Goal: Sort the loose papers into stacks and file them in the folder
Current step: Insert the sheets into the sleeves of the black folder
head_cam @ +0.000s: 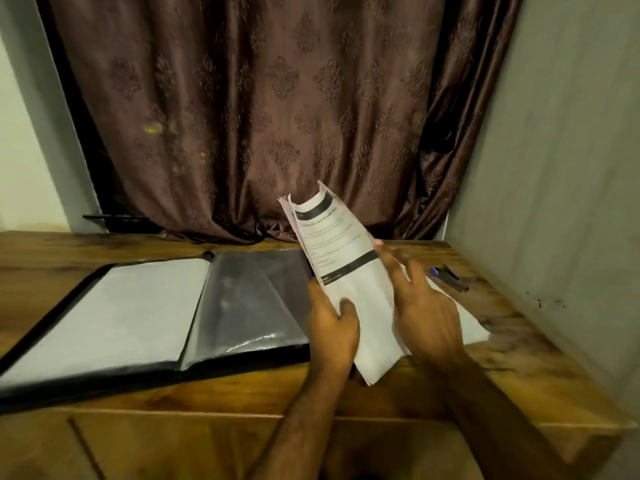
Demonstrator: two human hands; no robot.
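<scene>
Two bare hands are holding a sheaf of printed white papers above a wooden bench beside an open folder.

The left hand (332, 318) is closing its grip on the sheaf of white printed papers (341, 271), thumb lying across the front sheet near the lower left edge, fingers hidden behind. The sheaf is standing tilted, its top leaning away toward the curtain, with dark printed bands across the front page. The right hand (424, 306) is lying with loose, spread fingers against the sheaf's right edge, not gripping it. More white sheets (467, 323) are lying flat on the brown wooden bench (242, 393) under that hand. Just left of the hands, a black folder with clear plastic sleeves (138, 313) is lying open on the bench. A dark pen (450, 278) is lying near the right wall. A brown patterned curtain (259, 98) is hanging behind.
</scene>
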